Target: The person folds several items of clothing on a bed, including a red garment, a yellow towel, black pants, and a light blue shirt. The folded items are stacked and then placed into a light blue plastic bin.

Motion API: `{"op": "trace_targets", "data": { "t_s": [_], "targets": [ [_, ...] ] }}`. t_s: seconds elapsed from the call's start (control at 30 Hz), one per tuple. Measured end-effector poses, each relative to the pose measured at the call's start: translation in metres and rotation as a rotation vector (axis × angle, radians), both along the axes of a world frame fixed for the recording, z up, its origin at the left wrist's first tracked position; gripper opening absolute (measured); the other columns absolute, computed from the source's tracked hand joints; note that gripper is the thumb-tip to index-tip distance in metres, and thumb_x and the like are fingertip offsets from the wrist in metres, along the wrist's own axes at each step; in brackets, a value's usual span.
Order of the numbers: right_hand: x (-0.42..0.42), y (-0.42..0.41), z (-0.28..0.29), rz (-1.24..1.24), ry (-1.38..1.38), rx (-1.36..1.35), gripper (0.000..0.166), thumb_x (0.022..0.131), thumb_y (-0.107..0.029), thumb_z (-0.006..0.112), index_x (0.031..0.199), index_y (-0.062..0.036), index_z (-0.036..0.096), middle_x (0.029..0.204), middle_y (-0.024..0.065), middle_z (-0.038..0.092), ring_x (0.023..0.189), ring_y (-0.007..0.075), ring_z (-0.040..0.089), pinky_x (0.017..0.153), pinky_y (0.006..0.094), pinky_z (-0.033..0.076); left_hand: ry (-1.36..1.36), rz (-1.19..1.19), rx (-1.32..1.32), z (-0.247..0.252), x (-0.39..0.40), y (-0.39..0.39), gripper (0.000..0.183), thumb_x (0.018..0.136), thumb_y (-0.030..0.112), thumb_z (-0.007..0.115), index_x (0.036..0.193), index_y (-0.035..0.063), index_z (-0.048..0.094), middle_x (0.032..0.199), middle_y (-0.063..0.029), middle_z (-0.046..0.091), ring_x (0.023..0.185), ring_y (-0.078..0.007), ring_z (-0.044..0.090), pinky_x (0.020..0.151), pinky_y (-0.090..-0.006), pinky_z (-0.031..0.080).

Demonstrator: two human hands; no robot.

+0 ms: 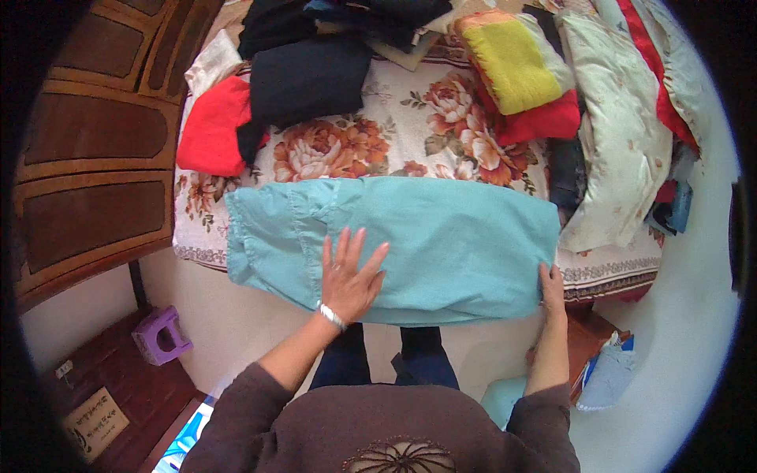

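Observation:
A light turquoise garment (437,248) lies folded lengthwise across the near edge of the bed, its gathered, stitched end to the left. Part of it hangs past the bed edge towards me. My left hand (350,278) rests flat on top of the cloth, left of its middle, fingers spread; a silver bracelet circles that wrist. At the right end, my right hand (552,288) grips the garment's edge between thumb and fingers. Some of those fingers are hidden behind the cloth.
The bed's floral cover (408,142) bears folded black clothing (310,80), a red cloth (213,130), a yellow folded towel (511,62) and a pale pillow (621,130). A wooden cabinet (94,130) stands at left. A purple plastic stool (161,336) is below it.

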State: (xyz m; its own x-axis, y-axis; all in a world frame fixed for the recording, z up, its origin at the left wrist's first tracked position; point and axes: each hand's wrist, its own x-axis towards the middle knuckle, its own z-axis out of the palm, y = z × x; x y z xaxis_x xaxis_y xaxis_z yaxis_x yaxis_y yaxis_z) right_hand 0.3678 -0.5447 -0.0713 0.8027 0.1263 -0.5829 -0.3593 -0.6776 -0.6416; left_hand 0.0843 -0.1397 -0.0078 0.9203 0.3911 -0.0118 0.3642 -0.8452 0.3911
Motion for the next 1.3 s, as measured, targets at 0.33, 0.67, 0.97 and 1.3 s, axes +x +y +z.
{"op": "trace_targets", "data": {
  "t_s": [0.33, 0.67, 0.97, 1.3],
  "targets": [
    [0.002, 0.04, 0.039, -0.162, 0.498, 0.35, 0.08, 0.075, -0.028, 0.076, 0.138, 0.0014, 0.036, 0.129, 0.0162, 0.052, 0.115, 0.0271, 0.052, 0.099, 0.0401, 0.043, 0.252, -0.078, -0.039, -0.022, 0.017, -0.017, 0.06, 0.087, 0.028, 0.061, 0.142, 0.0194, 0.04, 0.149, -0.014, 0.034, 0.139, -0.033, 0.028, 0.114, -0.0555, 0.014],
    [-0.061, 0.127, 0.157, 0.077, 0.308, 0.428, 0.074, 0.073, -0.022, 0.072, 0.135, 0.0027, 0.041, 0.122, 0.0146, 0.057, 0.111, 0.0289, 0.056, 0.097, 0.0412, 0.045, 0.088, -0.001, -1.205, -0.041, 0.081, -0.05, 0.056, 0.098, 0.041, 0.04, 0.143, 0.0081, 0.039, 0.146, -0.0134, 0.04, 0.136, -0.0275, 0.035, 0.114, -0.0374, 0.024],
    [-0.195, 0.312, 0.098, 0.931, -0.101, 0.358, 0.025, 0.083, -0.022, 0.064, 0.095, -0.0023, 0.057, 0.091, 0.0194, 0.057, 0.084, 0.0365, 0.058, 0.073, 0.0446, 0.048, -0.283, 0.776, -2.137, -0.031, 0.004, 0.025, 0.08, 0.091, 0.07, 0.032, 0.144, 0.0098, 0.036, 0.139, -0.0094, 0.048, 0.125, -0.0247, 0.048, 0.106, -0.0401, 0.037],
    [-0.18, 0.219, 0.108, 0.703, -0.828, 0.118, 0.044, 0.075, -0.02, 0.073, 0.113, -0.006, 0.056, 0.098, 0.0114, 0.058, 0.088, 0.031, 0.057, 0.08, 0.0414, 0.046, -0.089, 0.729, -1.933, -0.026, -0.013, 0.03, 0.056, 0.088, 0.035, 0.065, 0.133, 0.0074, 0.044, 0.126, -0.0108, 0.057, 0.11, -0.0244, 0.06, 0.092, -0.0421, 0.05]
  ]
}}
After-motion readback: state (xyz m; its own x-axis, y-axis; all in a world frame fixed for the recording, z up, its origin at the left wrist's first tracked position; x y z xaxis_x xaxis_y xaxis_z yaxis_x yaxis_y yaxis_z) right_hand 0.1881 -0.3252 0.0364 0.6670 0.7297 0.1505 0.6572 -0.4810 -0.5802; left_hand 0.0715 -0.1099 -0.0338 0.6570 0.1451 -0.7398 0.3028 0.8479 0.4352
